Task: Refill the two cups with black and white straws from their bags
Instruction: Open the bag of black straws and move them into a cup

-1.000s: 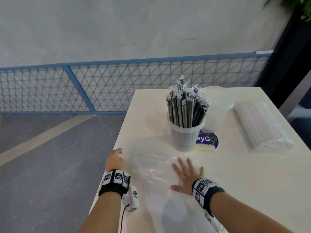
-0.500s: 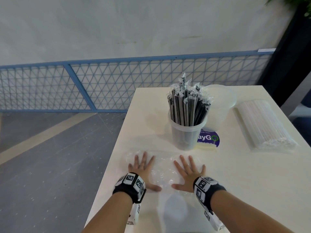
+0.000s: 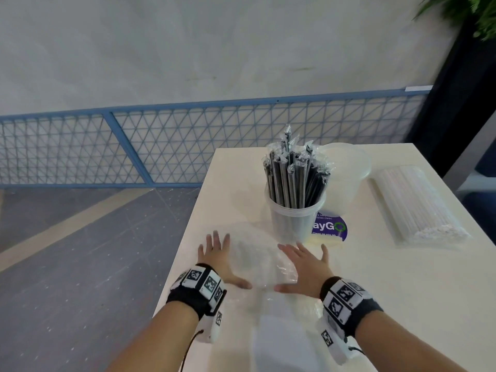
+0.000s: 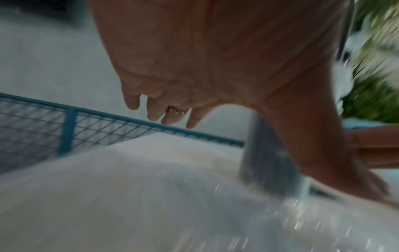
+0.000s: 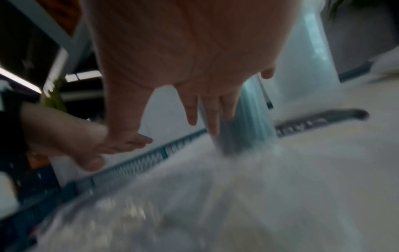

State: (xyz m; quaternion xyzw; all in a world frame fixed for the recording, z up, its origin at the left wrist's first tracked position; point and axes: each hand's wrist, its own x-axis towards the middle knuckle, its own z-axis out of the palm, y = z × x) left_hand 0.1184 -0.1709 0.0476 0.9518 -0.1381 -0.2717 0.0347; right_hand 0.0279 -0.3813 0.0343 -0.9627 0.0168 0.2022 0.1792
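Observation:
A clear cup (image 3: pixel 294 224) packed with wrapped black straws (image 3: pixel 295 173) stands mid-table. Behind it to the right is a second, translucent cup (image 3: pixel 347 178) with no straws showing. The bag of white straws (image 3: pixel 416 202) lies flat at the right. A crumpled clear bag (image 3: pixel 257 261), emptied, lies on the table's near part. My left hand (image 3: pixel 217 260) (image 4: pixel 215 59) and right hand (image 3: pixel 306 267) (image 5: pixel 190 51) are spread flat on either side of it, fingers straight, thumbs pointing inward over the plastic. Neither hand grips anything.
A purple round sticker (image 3: pixel 331 228) lies on the white table (image 3: pixel 402 291) beside the cup of black straws. The table's left edge (image 3: pixel 185 251) drops to grey floor just left of my left hand. A blue mesh fence (image 3: pixel 161 146) runs behind the table.
My left hand came from the table's left edge onto the clear bag and flattened. Both hands then slid slightly forward and apart over the plastic.

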